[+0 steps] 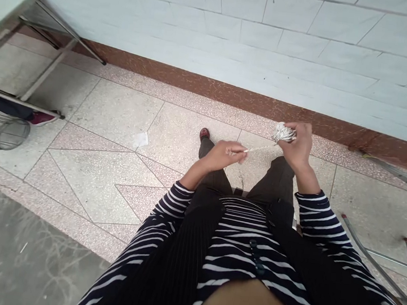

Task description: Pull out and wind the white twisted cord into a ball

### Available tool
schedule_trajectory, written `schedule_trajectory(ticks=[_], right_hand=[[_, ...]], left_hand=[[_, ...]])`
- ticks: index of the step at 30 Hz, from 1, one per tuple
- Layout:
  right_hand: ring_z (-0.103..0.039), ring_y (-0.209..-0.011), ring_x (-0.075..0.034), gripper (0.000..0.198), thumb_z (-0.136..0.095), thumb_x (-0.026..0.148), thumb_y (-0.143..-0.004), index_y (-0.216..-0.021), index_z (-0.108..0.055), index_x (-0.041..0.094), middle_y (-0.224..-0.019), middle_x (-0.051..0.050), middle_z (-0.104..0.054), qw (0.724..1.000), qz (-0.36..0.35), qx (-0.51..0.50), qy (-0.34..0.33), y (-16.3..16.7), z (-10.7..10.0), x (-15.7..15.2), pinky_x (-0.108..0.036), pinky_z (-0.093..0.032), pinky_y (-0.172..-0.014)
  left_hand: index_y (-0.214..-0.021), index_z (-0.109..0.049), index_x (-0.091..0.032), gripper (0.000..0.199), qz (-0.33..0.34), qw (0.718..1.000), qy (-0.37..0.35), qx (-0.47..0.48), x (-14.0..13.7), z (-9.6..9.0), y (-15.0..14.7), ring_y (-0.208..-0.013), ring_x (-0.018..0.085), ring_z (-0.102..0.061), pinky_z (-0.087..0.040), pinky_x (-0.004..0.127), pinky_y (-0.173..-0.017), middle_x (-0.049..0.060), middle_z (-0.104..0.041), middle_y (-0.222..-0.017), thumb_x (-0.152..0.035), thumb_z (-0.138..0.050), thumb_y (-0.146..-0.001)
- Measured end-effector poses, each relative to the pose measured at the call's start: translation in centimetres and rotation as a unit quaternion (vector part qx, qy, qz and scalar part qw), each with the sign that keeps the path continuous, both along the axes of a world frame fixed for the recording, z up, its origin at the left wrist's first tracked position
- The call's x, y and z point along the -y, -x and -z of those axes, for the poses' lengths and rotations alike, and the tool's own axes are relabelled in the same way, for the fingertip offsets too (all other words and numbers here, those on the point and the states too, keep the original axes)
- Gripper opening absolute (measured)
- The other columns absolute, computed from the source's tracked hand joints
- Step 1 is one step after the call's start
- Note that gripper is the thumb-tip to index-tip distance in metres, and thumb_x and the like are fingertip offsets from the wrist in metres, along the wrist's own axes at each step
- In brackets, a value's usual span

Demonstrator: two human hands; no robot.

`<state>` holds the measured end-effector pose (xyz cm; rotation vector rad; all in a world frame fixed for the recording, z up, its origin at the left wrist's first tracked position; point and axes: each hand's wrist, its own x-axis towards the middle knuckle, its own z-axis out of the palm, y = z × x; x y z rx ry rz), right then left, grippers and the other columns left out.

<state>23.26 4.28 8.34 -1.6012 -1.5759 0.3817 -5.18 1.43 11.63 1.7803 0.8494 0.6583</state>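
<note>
"Your striped shirt (pixel 241 235) is nearest. What's around?"

"Leftmost, a cut-off table (pixel 3 2), then a white scrap (pixel 141 139). Your left hand (pixel 225 154) pinches a strand (pixel 260 149) leading to the bundle (pixel 282 133), half hidden by your gripping right hand (pixel 299 143). Metal tubes (pixel 390 259), cropped, rightmost."

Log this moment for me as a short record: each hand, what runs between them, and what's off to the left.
Left hand: fingertips pinch a thin strand
Right hand: holds a white bundle
Between hands: strand, stretched
Floor, left: white scrap
Far left: table, another person's shoe
</note>
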Motion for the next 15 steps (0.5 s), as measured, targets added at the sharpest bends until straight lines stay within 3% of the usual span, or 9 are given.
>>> schedule_trajectory(ticks=[2, 4, 7, 9, 11, 15], right_hand=[[-0.063, -0.110, -0.033, 0.038, -0.070, 0.013, -0.068, -0.104, -0.069, 0.025, -0.111, -0.010, -0.061, 0.997, -0.051, -0.013, 0.057, 1.0, 1.1, 1.1, -0.055, -0.054, -0.103], [-0.065, -0.101, -0.030, 0.039, -0.071, 0.013, -0.064, -0.101, -0.071, 0.025, -0.104, -0.007, -0.063, 0.981, -0.131, -0.052, 0.131, 1.9, 1.4, 2.4, -0.050, -0.055, -0.097], [-0.063, -0.083, -0.023, 0.040, -0.078, 0.019, -0.063, -0.103, -0.070, 0.025, -0.096, -0.002, -0.065, 0.906, -0.260, -0.200, 0.268, 3.0, -0.1, 4.4, -0.038, -0.056, -0.076], [-0.062, -0.076, -0.020, 0.044, -0.086, 0.026, -0.065, -0.104, -0.067, 0.027, -0.094, 0.000, -0.066, 0.849, -0.294, -0.315, 0.304, 3.3, -1.8, 5.2, -0.033, -0.054, -0.064], [-0.063, -0.074, -0.019, 0.050, -0.094, 0.031, -0.063, -0.104, -0.064, 0.027, -0.095, 0.000, -0.067, 0.830, -0.275, -0.394, 0.283, 3.5, -3.3, 5.5, -0.032, -0.055, -0.059], [-0.065, -0.074, -0.017, 0.060, -0.100, 0.034, -0.056, -0.102, -0.062, 0.026, -0.098, 0.000, -0.068, 0.863, -0.153, -0.430, 0.218, 3.3, -4.5, 4.6, -0.031, -0.059, -0.057]], left_hand=[[-0.077, -0.074, -0.018, 0.031, -0.027, 0.999, -0.042, -0.005, -1.7, -1.3, 0.2, -0.087, 0.015, -0.071, -0.051, 0.029, -0.088, 0.003, -0.076, -0.087, -0.031, -0.060, -0.102], [-0.079, -0.075, -0.019, 0.030, -0.057, 0.995, -0.075, -0.031, -3.5, -1.4, 0.1, -0.089, 0.017, -0.071, -0.051, 0.031, -0.092, 0.003, -0.077, -0.089, -0.029, -0.059, -0.103], [-0.087, -0.079, -0.019, 0.026, -0.089, 0.988, -0.106, -0.067, -5.9, 0.5, -0.7, -0.098, 0.021, -0.071, -0.051, 0.036, -0.101, 0.005, -0.081, -0.097, -0.030, -0.061, -0.103], [-0.095, -0.082, -0.019, 0.021, -0.098, 0.988, -0.105, -0.064, -6.6, 2.4, -1.8, -0.106, 0.024, -0.072, -0.051, 0.040, -0.106, 0.009, -0.083, -0.107, -0.032, -0.066, -0.101], [-0.101, -0.083, -0.017, 0.021, -0.089, 0.993, -0.071, -0.038, -6.2, 4.4, -3.3, -0.111, 0.026, -0.073, -0.051, 0.041, -0.108, 0.011, -0.084, -0.113, -0.032, -0.068, -0.100], [-0.099, -0.079, -0.013, 0.021, -0.054, 0.997, 0.061, -0.003, -3.6, 7.1, -5.8, -0.089, 0.019, -0.074, -0.054, 0.030, -0.089, 0.007, -0.082, -0.093, -0.022, -0.061, -0.097]])
